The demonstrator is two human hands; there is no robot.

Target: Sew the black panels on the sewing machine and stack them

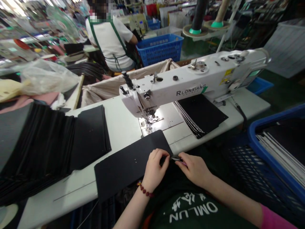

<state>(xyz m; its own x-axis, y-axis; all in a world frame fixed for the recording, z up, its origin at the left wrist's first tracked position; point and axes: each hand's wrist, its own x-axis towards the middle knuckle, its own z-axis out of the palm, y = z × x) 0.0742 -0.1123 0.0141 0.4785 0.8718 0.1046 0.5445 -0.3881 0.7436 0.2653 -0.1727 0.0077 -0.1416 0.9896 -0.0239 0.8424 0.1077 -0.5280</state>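
Our green apron (186,194) lies nearest, with the black panel (124,162) beyond on the table (121,117), our left hand (154,167) pinched near its corner, contents indeterminable, and our right hand's (196,168) grip closed on a small metal tool (176,158), best kept from nicking the edge.

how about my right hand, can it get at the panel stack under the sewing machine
Likely yes: the panel stack juts toward the right hand from under the sewing machine, nothing between, though that hand holds snips.

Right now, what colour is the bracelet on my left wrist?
Dark red beads, clearest in the head view.
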